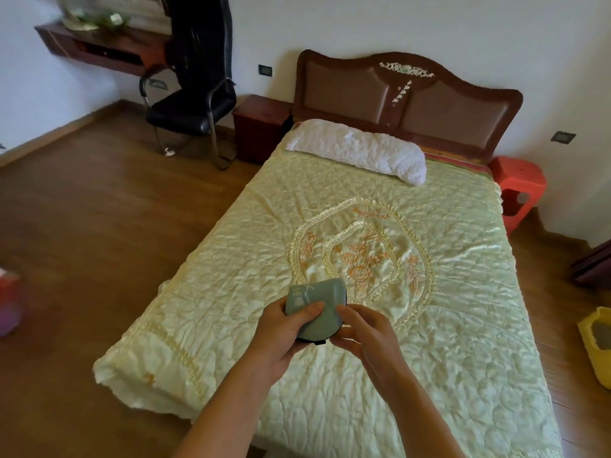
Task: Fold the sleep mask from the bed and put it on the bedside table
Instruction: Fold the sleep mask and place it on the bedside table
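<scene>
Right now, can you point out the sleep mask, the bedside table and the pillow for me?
sleep mask (pixel 314 297): head view, on its grey-green folded face.
bedside table (pixel 261 109): head view, on its wooden top.
pillow (pixel 360 147): head view, on its white middle.

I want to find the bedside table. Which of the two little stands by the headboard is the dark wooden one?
The bedside table left of the headboard, near the black chair. The stool on the right is bright red plastic.

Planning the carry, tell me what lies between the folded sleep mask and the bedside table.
In the head view: bare quilt, then wooden floor beside the bed. The sleep mask and the bedside table have no object between them.
</scene>
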### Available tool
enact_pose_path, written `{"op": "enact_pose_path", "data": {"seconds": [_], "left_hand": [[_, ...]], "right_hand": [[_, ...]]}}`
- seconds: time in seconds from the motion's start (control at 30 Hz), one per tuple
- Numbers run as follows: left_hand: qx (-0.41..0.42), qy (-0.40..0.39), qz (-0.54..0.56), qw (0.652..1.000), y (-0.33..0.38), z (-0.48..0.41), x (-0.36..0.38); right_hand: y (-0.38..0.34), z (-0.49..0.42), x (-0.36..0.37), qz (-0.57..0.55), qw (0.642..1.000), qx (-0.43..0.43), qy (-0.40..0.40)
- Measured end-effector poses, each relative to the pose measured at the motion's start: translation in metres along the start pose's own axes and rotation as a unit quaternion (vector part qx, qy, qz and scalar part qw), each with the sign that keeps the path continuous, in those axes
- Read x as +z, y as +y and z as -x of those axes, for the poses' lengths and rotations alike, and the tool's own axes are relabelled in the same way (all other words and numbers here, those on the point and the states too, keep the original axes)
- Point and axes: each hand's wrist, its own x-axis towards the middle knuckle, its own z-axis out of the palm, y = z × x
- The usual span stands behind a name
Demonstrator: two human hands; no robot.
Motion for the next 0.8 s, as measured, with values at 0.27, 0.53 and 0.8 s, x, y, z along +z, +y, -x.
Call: {"op": "enact_pose_path", "data": {"seconds": [0.27,0.53,0.8], "left_hand": [[0.05,0.134,0.065,0.988,-0.006,0.033,-0.041],[0.099,0.284,0.148,0.942,-0.043,0.104,-0.059],[0.134,0.401,0.19,0.886,-0.085,0.175,-0.076]], "right_hand": [[0.005,-0.012,0.043,0.024,0.99,0.009,-0.137],[0.021,0.013,0.078,0.078,0.95,0.009,-0.302],[0.046,0.062,0.117,0.138,0.895,0.023,-0.423]]}}
